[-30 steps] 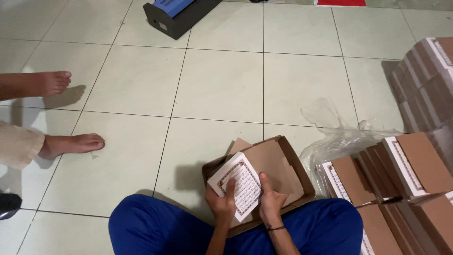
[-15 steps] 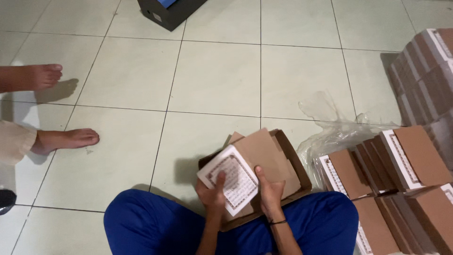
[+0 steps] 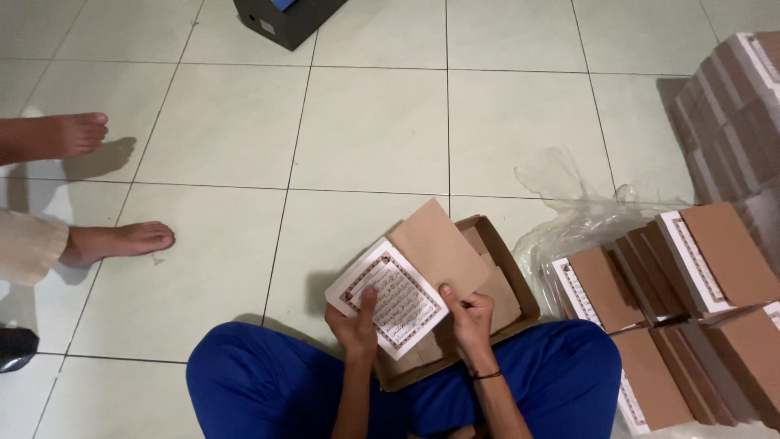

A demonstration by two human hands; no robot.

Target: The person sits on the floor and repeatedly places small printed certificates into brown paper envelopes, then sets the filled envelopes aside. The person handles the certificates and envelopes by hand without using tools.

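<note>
Brown cardboard tray point(image 3: 520, 305) rests on the sitter's blue lap; just above it both hands grip an open booklet point(image 3: 390, 297), left hand point(image 3: 353, 325) thumb on the page, right hand point(image 3: 471, 317) fingers curled round its cover.

The floor point(image 3: 374, 130) was pale green tile with dark grout. On it lay a dark box point(image 3: 286, 18) at the top edge, stacked brown books point(image 3: 699, 268) at right, crumpled clear plastic point(image 3: 581, 215) beside them, and two bare feet point(image 3: 114, 241).

Matt brown card covers the booklet point(image 3: 410, 280), its printed paper page smooth, over glossy floor tiles point(image 3: 366, 130).
</note>
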